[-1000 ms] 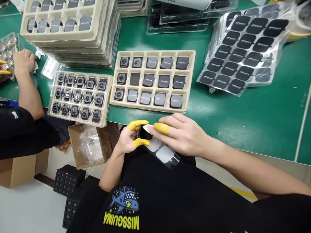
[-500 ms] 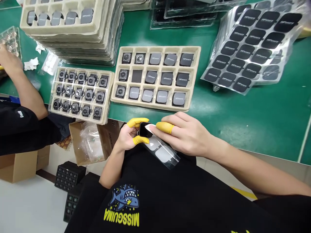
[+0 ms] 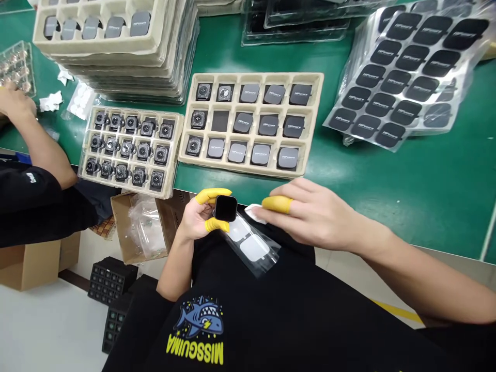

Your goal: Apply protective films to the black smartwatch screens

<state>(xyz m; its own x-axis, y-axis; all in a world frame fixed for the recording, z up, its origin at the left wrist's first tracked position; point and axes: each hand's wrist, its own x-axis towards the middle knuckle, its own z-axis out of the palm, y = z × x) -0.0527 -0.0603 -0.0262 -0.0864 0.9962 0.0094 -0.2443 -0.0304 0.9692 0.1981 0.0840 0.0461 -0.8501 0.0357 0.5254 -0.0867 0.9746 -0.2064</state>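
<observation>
My left hand (image 3: pixel 201 214), with yellow finger cots on thumb and finger, grips a smartwatch body (image 3: pixel 226 208) by its edges, dark screen facing up. A clear film strip with pale rounded squares (image 3: pixel 253 248) hangs just below the watch; how it is held is hidden. To the right, my right hand (image 3: pixel 306 212) pinches a small white wipe (image 3: pixel 256 213), apart from the screen. Beyond my hands on the green table lies a beige tray (image 3: pixel 248 168) of watch bodies, several covered by grey HiFuture films; one pocket holds no watch.
Left of that tray sits another tray (image 3: pixel 170 155) full of watch bodies, beside tall stacked trays (image 3: pixel 155 77). Sheets of dark film labels (image 3: pixel 382 106) lie at right. A co-worker's arm (image 3: pixel 42 139) reaches in at far left. A cardboard box (image 3: pixel 124 232) stands below the table edge.
My right hand has drawn the wipe off the watch screen and moved right. My left hand has shifted slightly left with the watch, whose screen now shows in full.
</observation>
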